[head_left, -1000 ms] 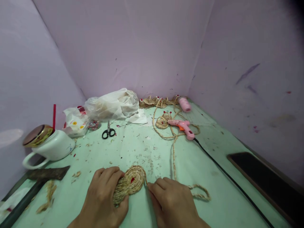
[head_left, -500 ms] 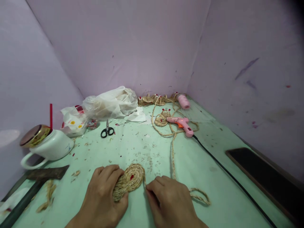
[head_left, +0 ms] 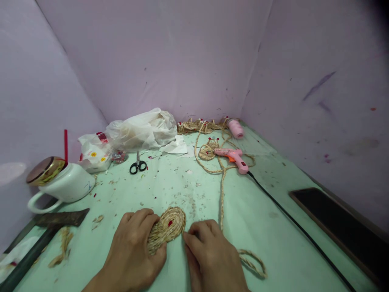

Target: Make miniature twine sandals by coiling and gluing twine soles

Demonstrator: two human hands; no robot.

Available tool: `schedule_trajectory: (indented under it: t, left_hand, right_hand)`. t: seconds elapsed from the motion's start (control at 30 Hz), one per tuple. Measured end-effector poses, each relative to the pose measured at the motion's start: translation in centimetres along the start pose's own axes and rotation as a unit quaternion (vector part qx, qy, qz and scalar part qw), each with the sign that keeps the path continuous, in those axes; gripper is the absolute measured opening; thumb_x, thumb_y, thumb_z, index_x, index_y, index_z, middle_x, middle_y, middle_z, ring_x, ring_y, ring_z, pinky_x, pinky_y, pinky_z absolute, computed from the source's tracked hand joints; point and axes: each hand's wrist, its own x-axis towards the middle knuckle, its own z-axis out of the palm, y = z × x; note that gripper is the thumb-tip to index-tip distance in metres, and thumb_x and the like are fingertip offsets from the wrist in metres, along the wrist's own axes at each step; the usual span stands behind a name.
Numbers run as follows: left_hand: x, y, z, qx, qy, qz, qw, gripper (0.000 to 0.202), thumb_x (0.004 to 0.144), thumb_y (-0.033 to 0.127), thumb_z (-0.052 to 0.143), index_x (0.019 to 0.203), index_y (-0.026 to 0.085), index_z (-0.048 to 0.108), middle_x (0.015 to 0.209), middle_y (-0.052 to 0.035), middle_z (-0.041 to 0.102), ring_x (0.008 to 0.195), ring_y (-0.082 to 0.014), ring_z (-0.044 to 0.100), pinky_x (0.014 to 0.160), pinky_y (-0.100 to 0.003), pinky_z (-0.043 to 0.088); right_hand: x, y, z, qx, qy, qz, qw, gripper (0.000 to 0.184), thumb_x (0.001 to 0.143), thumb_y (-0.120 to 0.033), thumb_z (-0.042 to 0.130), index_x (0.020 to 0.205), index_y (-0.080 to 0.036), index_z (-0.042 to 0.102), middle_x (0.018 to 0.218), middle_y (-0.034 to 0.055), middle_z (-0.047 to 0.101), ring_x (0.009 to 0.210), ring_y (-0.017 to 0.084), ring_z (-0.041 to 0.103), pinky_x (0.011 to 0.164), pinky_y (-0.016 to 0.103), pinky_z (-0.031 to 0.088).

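In the head view, the left hand (head_left: 133,245) is gripping the coiled piece (head_left: 176,219) between its thumb and fingers, and is hiding the piece's left end. The right hand (head_left: 209,253) is pinching the rope (head_left: 222,194) at the coil's right edge; its fingertips are nearly covering the strand, so the join is hard to make out. The hand is also hiding the stretch of rope leading to a loose loop lying beside it. The frame is cutting off both forearms and the phone (head_left: 334,227) at the right.

The coiled piece is lying on the green tabletop (head_left: 170,184), close before the person. It is showing tight straw-coloured rings around a small red centre, with twisted rows running down-left towards the palm.
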Motion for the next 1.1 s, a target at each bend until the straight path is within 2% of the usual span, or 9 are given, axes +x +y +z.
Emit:
schedule_trajectory:
  t: [0.1, 0.23, 0.4, 0.5, 0.6, 0.7, 0.83, 1.1]
  left_hand:
    - [-0.1, 0.5, 0.0, 0.015, -0.013, -0.021, 1.000, 0.023, 0.067, 0.022, 0.054, 0.089, 0.016, 0.054, 0.089, -0.0082, 0.058, 0.074, -0.0230, 0.052, 0.067, -0.040, 0.042]
    - [-0.1, 1.5, 0.0, 0.041, -0.015, -0.040, 0.998, 0.020, 0.068, 0.025, 0.052, 0.086, 0.016, 0.055, 0.082, -0.0078, 0.058, 0.068, -0.0227, 0.052, 0.064, -0.039, 0.041]
    - [0.2, 2.9, -0.3, 0.067, -0.041, -0.101, 0.992, 0.014, 0.069, 0.023, 0.049, 0.079, 0.016, 0.057, 0.080, -0.0079, 0.059, 0.072, -0.0240, 0.053, 0.068, -0.038, 0.040]
    - [0.4, 3.7, -0.5, 0.078, -0.055, -0.136, 0.986, 0.014, 0.069, 0.022, 0.048, 0.078, 0.016, 0.057, 0.081, -0.0083, 0.059, 0.074, -0.0247, 0.053, 0.070, -0.038, 0.039]
    - [0.5, 4.1, -0.7, 0.082, -0.068, -0.151, 0.983, 0.015, 0.070, 0.023, 0.048, 0.079, 0.016, 0.057, 0.080, -0.0080, 0.059, 0.075, -0.0251, 0.053, 0.070, -0.038, 0.038]
    - [0.5, 4.3, -0.7, 0.083, -0.080, -0.161, 0.980, 0.015, 0.070, 0.023, 0.047, 0.078, 0.016, 0.057, 0.080, -0.0079, 0.059, 0.074, -0.0254, 0.052, 0.070, -0.038, 0.038]
    - [0.5, 4.4, -0.8, 0.083, -0.081, -0.162, 0.980, 0.014, 0.071, 0.023, 0.047, 0.077, 0.016, 0.057, 0.080, -0.0081, 0.059, 0.075, -0.0259, 0.053, 0.069, -0.038, 0.037]
    - [0.4, 4.1, -0.5, 0.085, -0.071, -0.146, 0.983, 0.010, 0.068, 0.022, 0.048, 0.073, 0.017, 0.056, 0.079, -0.0079, 0.058, 0.073, -0.0246, 0.052, 0.069, -0.038, 0.039]
  right_hand:
    - [0.0, -0.4, 0.3, -0.034, -0.007, 0.019, 0.999, 0.012, 0.070, -0.010, 0.058, 0.073, -0.020, 0.064, 0.081, 0.0039, 0.060, 0.077, 0.020, 0.052, 0.058, 0.028, 0.035]
    - [-0.2, -0.5, 0.8, -0.068, -0.034, 0.015, 0.997, 0.014, 0.070, -0.012, 0.060, 0.079, -0.021, 0.067, 0.079, 0.0036, 0.062, 0.070, 0.019, 0.052, 0.070, 0.035, 0.037]
    - [-1.0, -0.3, 1.2, -0.093, -0.047, 0.010, 0.995, 0.037, 0.061, -0.013, 0.069, 0.097, -0.020, 0.065, 0.081, 0.0048, 0.063, 0.070, 0.021, 0.054, 0.062, 0.034, 0.038]
    - [-1.3, -0.3, 1.5, -0.082, -0.033, 0.000, 0.996, 0.034, 0.066, -0.006, 0.062, 0.097, -0.020, 0.065, 0.081, 0.0049, 0.063, 0.071, 0.021, 0.054, 0.060, 0.032, 0.041]
    - [-1.3, -0.4, 1.7, -0.046, -0.038, 0.007, 0.998, 0.024, 0.071, -0.005, 0.056, 0.088, -0.019, 0.065, 0.078, 0.0049, 0.061, 0.070, 0.020, 0.055, 0.059, 0.030, 0.043]
    - [-1.4, -0.4, 1.9, -0.041, -0.044, 0.013, 0.998, 0.024, 0.069, -0.005, 0.057, 0.087, -0.019, 0.065, 0.078, 0.0048, 0.062, 0.070, 0.020, 0.057, 0.058, 0.029, 0.044]
    - [-1.7, -0.3, 2.2, -0.067, -0.033, -0.005, 0.997, 0.035, 0.068, -0.003, 0.057, 0.097, -0.019, 0.064, 0.080, 0.0049, 0.064, 0.069, 0.021, 0.058, 0.060, 0.031, 0.044]
    - [-1.1, -0.8, 1.7, 0.003, -0.051, 0.022, 0.998, 0.021, 0.068, -0.007, 0.055, 0.080, -0.022, 0.064, 0.077, 0.0048, 0.063, 0.069, 0.021, 0.055, 0.059, 0.031, 0.038]
